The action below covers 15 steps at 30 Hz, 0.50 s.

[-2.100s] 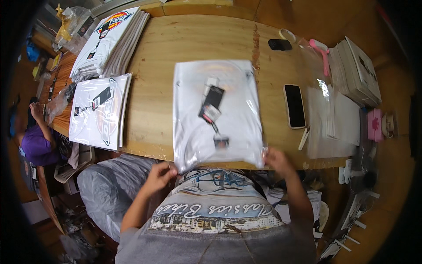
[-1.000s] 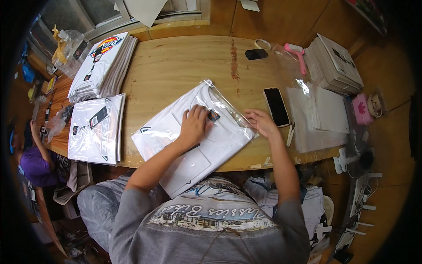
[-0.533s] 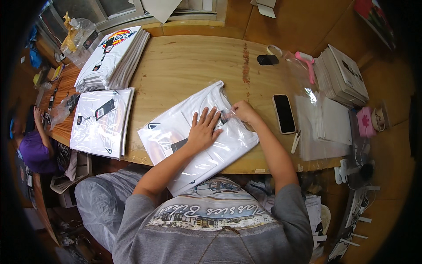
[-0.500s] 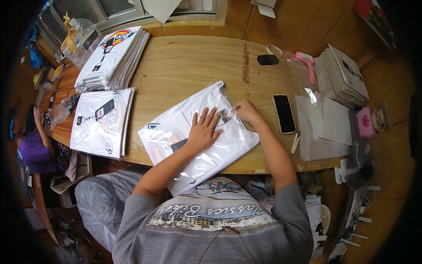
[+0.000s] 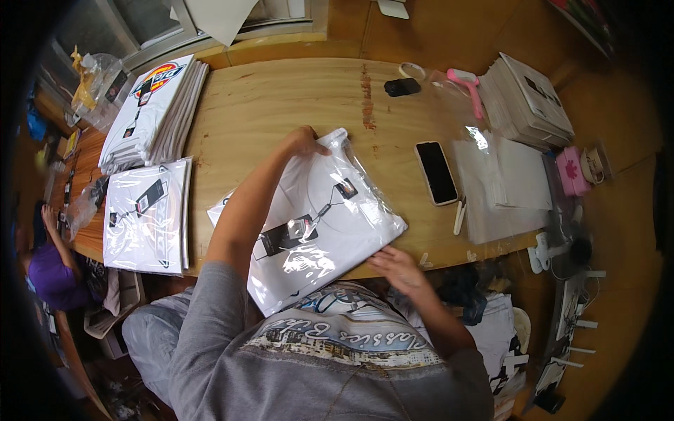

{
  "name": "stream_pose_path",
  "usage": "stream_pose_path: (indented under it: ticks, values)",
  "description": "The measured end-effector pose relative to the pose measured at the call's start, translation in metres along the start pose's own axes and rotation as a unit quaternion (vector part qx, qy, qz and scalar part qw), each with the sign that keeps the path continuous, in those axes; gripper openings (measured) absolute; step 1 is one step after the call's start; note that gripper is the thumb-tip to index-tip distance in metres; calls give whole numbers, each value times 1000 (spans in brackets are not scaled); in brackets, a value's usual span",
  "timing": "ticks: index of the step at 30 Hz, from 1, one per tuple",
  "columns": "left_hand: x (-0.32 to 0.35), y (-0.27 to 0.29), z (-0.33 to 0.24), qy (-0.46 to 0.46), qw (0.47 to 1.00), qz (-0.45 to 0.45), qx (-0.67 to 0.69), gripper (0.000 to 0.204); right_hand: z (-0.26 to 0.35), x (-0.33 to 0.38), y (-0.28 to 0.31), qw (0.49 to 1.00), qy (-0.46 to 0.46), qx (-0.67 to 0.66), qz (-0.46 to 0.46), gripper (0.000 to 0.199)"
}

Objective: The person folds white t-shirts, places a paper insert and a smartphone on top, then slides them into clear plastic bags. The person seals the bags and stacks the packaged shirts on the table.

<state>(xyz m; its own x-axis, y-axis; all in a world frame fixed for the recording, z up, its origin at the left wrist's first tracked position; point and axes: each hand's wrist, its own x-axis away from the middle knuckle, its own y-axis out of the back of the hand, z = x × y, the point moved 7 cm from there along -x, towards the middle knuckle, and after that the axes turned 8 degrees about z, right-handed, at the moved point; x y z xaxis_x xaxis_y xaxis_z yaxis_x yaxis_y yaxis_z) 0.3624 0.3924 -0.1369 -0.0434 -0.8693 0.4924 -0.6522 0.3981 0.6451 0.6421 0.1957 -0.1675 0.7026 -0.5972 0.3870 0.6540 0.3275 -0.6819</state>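
A folded white shirt in a clear plastic bag (image 5: 316, 210) lies slanted across the near part of the table, with a black hang tag (image 5: 289, 235) showing through the film. At its far edge is my left hand (image 5: 307, 140), closed on the bag's edge with the thumb on top; its other fingers are partly hidden. My right hand (image 5: 398, 269) is open, its stretched fingers touching the near right edge of the bag.
At the left, a stack of folded white shirts (image 5: 144, 116) stands behind bagged shirts (image 5: 144, 214). To the right lie a phone (image 5: 436, 173), a white slim cutter (image 5: 460, 216), clear bags (image 5: 477, 210) and a pink-handled roller (image 5: 469, 91). Another person in purple (image 5: 56, 274) sits far left.
My left hand has gone from flat on the bag's middle to its far edge. My right hand has left the bag's far right side for its near edge. The view has shifted slightly.
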Motion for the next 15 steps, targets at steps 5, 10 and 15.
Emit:
stream_pose_path:
  ticks: [5,10,15]
  values:
    - [24,25,-40,-184,927,188,268,51,16,-51,-17,984,160,-72,-33,55]
    - [120,154,-86,-367,874,59,315,50,170,-72,-71,947,278,161,8,48]
    - [166,246,-86,-313,851,-320,275,34,320,-107,-142,824,492,279,11,28]
